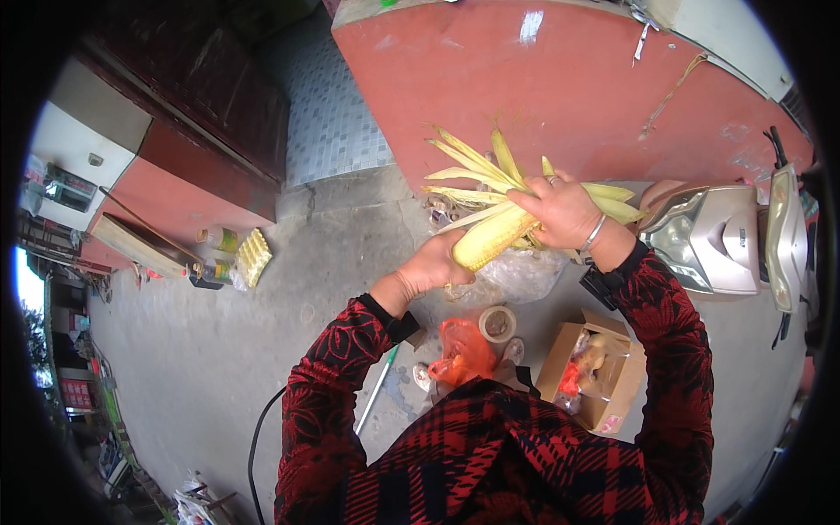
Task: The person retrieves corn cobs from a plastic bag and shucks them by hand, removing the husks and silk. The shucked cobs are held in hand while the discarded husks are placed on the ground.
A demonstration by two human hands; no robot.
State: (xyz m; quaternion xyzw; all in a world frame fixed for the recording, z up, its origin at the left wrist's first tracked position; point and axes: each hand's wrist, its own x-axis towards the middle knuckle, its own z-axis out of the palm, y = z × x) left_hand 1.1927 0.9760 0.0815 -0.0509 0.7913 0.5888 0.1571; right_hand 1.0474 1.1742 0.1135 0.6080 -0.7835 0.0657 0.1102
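Note:
An ear of yellow corn (495, 241) is held slantwise in front of me by both hands. My left hand (433, 262) wraps its lower tip, the thumb lying along the kernels. Around the upper end, where the pale green husks (482, 174) are peeled back and fan outwards, my right hand (564, 209) is closed. Its fingers on the far side are partly hidden by the husks. Below the corn lies a clear plastic bag (525, 275) on the floor. An orange-red plastic bag (462, 351) sits close by my feet, next to a roll of tape (497, 324).
An open cardboard box (623, 377) with wrapped items stands at my right. A silver scooter (715, 239) is parked beyond it by the red wall (525, 85). Bottles (220, 239) and an egg tray (253, 257) stand at left. A green-and-white pole (375, 390) lies on the concrete floor (216, 341).

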